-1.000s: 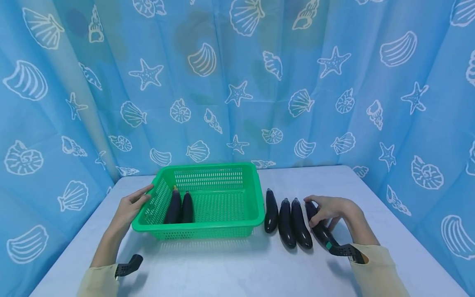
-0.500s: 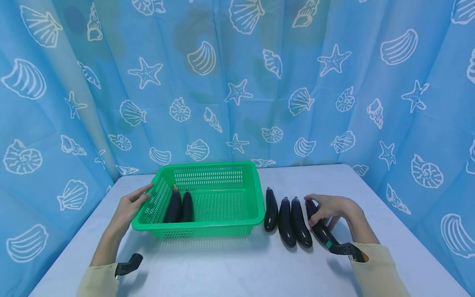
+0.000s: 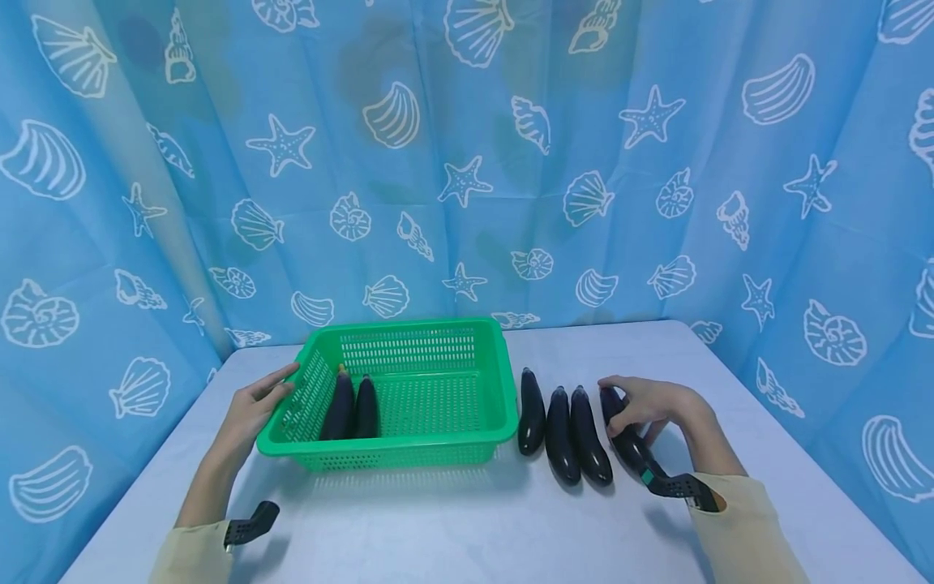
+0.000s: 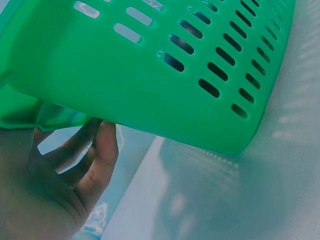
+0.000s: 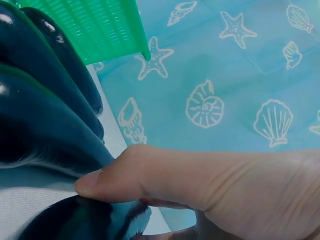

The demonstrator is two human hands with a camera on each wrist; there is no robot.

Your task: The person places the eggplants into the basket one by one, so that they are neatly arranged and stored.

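Note:
A green plastic basket (image 3: pixel 409 442) with slotted walls stands left of centre on the table. Two dark eggplants (image 3: pixel 367 410) lie inside it along the left wall. My left hand (image 3: pixel 251 410) holds the basket's left rim; in the left wrist view its fingers (image 4: pixel 102 150) bend up under that rim. At the right, my right hand (image 3: pixel 645 405) grips a glossy dark eggplant (image 3: pixel 629 446), thumb on one side, with part of it hidden under the hand. Three more eggplants (image 3: pixel 560 438) lie side by side between the basket and that hand.
A white cloth (image 3: pixel 409 527) covers the table. Blue curtains (image 3: pixel 467 243) with white shell and starfish prints hang behind and at both sides. A black wrist camera mount (image 3: pixel 251 523) sticks out from the left sleeve, another mount (image 3: pixel 682 488) from the right.
The right hand's fingers have settled slightly further around the eggplant, which has barely shifted. The left hand stays at the basket rim. The whole head view has drifted a little.

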